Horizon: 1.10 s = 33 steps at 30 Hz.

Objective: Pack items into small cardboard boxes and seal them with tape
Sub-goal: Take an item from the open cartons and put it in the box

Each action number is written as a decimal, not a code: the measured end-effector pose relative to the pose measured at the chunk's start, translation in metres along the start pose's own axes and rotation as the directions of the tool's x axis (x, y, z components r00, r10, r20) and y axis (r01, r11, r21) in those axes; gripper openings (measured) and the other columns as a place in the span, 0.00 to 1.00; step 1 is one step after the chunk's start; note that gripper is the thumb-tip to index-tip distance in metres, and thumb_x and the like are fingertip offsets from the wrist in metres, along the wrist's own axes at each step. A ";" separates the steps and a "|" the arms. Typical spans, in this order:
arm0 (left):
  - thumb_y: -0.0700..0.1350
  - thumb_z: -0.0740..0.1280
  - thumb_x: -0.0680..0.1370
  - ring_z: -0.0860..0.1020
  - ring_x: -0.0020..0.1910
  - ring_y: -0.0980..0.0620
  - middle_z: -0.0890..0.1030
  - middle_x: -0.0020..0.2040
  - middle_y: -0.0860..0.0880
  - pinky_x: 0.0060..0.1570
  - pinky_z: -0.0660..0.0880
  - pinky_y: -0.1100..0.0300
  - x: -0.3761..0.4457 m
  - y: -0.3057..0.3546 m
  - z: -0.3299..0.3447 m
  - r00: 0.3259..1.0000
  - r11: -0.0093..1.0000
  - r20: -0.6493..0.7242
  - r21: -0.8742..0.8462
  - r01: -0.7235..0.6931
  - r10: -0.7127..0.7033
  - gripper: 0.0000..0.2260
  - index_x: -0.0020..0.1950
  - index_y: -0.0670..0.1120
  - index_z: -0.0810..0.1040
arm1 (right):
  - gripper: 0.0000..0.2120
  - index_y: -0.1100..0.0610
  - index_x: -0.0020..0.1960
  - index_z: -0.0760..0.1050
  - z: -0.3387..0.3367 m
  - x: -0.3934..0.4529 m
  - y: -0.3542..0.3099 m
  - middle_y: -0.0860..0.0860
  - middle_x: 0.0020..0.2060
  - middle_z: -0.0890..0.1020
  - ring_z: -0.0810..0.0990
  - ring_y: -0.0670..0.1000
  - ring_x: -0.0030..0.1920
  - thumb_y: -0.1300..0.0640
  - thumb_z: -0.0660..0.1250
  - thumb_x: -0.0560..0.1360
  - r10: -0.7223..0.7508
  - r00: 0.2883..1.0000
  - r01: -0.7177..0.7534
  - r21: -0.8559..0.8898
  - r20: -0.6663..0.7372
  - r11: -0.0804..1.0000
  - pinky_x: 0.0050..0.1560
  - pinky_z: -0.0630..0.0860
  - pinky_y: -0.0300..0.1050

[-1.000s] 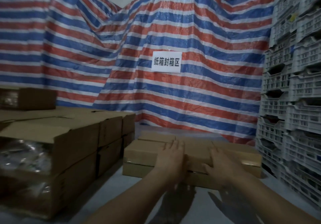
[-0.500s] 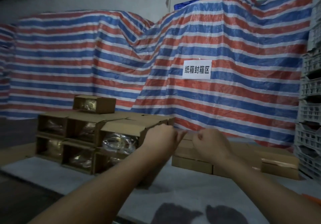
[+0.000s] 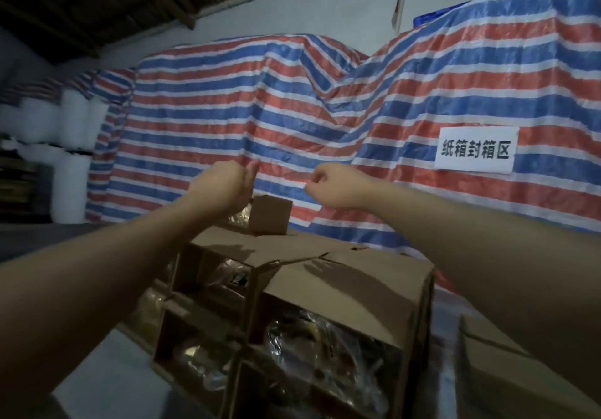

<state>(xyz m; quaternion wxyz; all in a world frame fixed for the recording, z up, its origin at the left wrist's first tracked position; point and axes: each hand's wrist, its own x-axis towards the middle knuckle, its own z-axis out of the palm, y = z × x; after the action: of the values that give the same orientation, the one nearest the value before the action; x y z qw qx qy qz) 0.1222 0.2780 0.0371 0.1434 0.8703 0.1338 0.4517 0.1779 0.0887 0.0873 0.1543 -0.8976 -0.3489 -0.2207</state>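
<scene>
A stack of small brown cardboard boxes (image 3: 344,275) stands in front of me, their open ends facing me with shiny plastic-wrapped items (image 3: 325,347) inside. One small box (image 3: 270,215) sits alone on top of the stack. My left hand (image 3: 224,184) hovers just above and left of that top box, fingers curled with the thumb out. My right hand (image 3: 335,187) is raised to the right of it, fingers curled loosely. Neither hand holds anything I can see.
A red, white and blue striped tarp (image 3: 260,119) covers the goods behind, with a white paper sign (image 3: 476,152) on it. Another cardboard box (image 3: 507,376) lies at the lower right. White drums (image 3: 65,126) stand at the far left. The table surface (image 3: 107,366) is grey.
My view swung left from the flat boxes to the stack with open ends. Both hands lifted off the flat boxes, curled, and rose over the small top box.
</scene>
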 end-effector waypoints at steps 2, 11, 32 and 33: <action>0.56 0.51 0.85 0.77 0.34 0.51 0.77 0.37 0.45 0.30 0.73 0.59 0.034 -0.016 0.026 0.972 0.966 0.091 -0.125 0.225 -0.214 0.19 0.50 0.43 0.73 | 0.18 0.54 0.67 0.72 0.017 0.038 0.004 0.53 0.60 0.77 0.75 0.48 0.46 0.47 0.61 0.81 -0.049 0.997 0.055 -0.090 0.066 0.994 0.42 0.72 0.42; 0.45 0.59 0.83 0.78 0.54 0.41 0.77 0.57 0.37 0.54 0.76 0.48 0.094 -0.040 0.079 0.716 0.557 0.582 -0.473 0.683 -0.384 0.15 0.66 0.37 0.69 | 0.32 0.45 0.82 0.51 0.069 0.110 0.044 0.49 0.81 0.55 0.56 0.56 0.80 0.43 0.60 0.82 -0.069 0.954 0.102 -0.102 0.293 0.990 0.76 0.56 0.52; 0.61 0.59 0.78 0.83 0.44 0.49 0.83 0.46 0.46 0.41 0.79 0.57 0.085 0.128 -0.008 0.887 0.445 0.399 -0.767 0.462 -0.232 0.20 0.54 0.45 0.77 | 0.26 0.54 0.73 0.66 -0.022 0.050 -0.004 0.57 0.60 0.80 0.80 0.58 0.56 0.48 0.66 0.78 0.336 0.942 -0.211 0.767 -0.005 0.605 0.55 0.79 0.53; 0.60 0.60 0.77 0.81 0.43 0.50 0.82 0.44 0.46 0.37 0.77 0.58 0.079 0.143 -0.018 0.893 0.430 0.394 -0.783 0.450 -0.216 0.20 0.55 0.45 0.76 | 0.29 0.55 0.76 0.62 -0.037 0.040 -0.009 0.58 0.63 0.78 0.80 0.59 0.59 0.47 0.65 0.79 0.372 0.928 -0.226 0.793 -0.001 0.566 0.59 0.79 0.55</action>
<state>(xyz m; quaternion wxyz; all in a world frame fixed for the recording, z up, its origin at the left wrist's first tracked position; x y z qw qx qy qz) 0.1659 0.1769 0.1593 0.6569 0.6843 0.0442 0.3135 0.1876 0.1014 0.1405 0.5922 -0.7643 -0.2379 -0.0925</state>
